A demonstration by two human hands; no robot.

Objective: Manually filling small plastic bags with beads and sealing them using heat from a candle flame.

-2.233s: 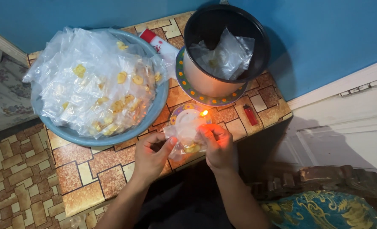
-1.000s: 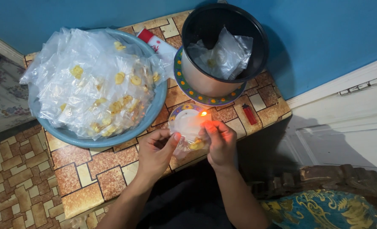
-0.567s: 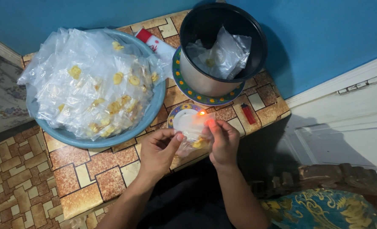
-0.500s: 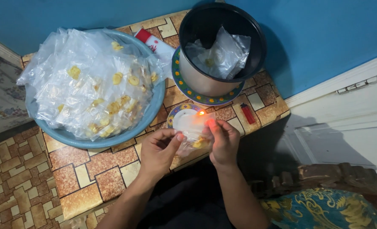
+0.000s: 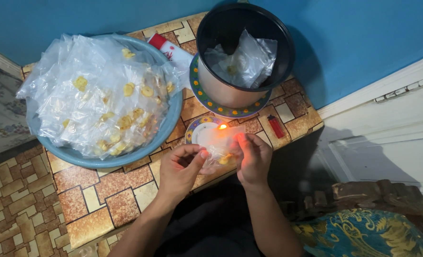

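Both hands, left hand (image 5: 180,166) and right hand (image 5: 253,157), pinch a small clear packet (image 5: 218,145) taut just beside the candle flame (image 5: 222,126), in front of the black pot (image 5: 242,47).

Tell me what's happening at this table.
A person holds a small clear bag of yellow chips between left hand and right hand, its top edge at a small flame over a saucer. A blue basin heaped with filled bags sits left; a black pot holds more.
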